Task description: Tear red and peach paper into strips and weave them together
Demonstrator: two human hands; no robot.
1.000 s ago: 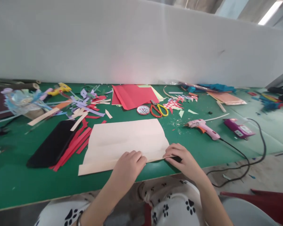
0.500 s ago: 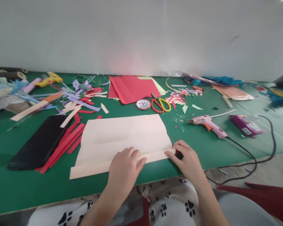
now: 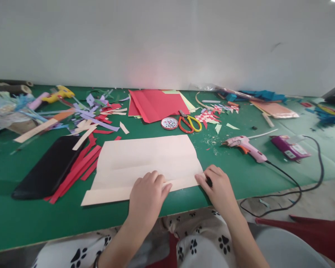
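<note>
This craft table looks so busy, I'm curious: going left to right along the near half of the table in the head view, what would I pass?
black pouch → cream sheet → pink glue gun → purple packet

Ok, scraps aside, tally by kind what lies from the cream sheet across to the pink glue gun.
Cream sheet: 1
Scissors: 1
Tin of googly eyes: 1
Pink glue gun: 1
Total: 4

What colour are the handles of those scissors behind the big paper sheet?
The scissors have one orange-red handle and one yellow, shown clearly in the head view.
</note>
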